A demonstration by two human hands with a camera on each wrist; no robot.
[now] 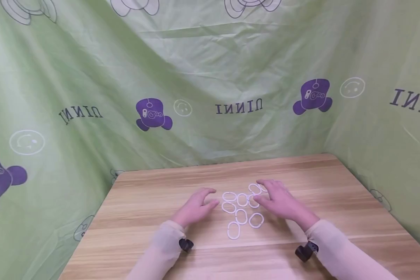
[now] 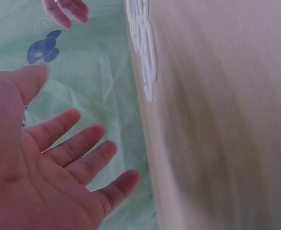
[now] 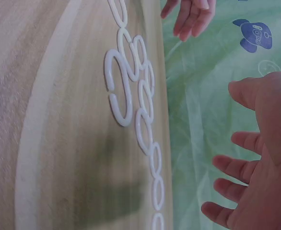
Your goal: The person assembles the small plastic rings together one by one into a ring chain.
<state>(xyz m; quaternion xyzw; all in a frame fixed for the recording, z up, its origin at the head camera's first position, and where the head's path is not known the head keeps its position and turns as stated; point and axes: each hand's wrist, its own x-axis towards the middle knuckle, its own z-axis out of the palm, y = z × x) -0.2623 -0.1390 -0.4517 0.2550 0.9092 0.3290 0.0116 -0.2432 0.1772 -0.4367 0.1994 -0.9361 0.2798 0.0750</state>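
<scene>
1. Along the lower edge of the head view: pale sleeves, count 2; black wrist devices, count 2, one per wrist.
2. Lower centre: left hand, fingers apart, thumb held away, nothing grasped. Right of centre: right hand, likewise spread, nothing grasped. In the wrist views both appear raised off the table.
3. Between the hands: white rings, lying flat. Long axis of the group slants from lower centre toward upper right, its far end passing beneath the right hand in the head view. Right hand nearer; left hand well apart. Count: 9 in head view; 10 in right wrist view, the last cut by the bottom edge.
4. Upper frame: green curtain, with purple printed figures, count 3, one cut by the left edge.
</scene>
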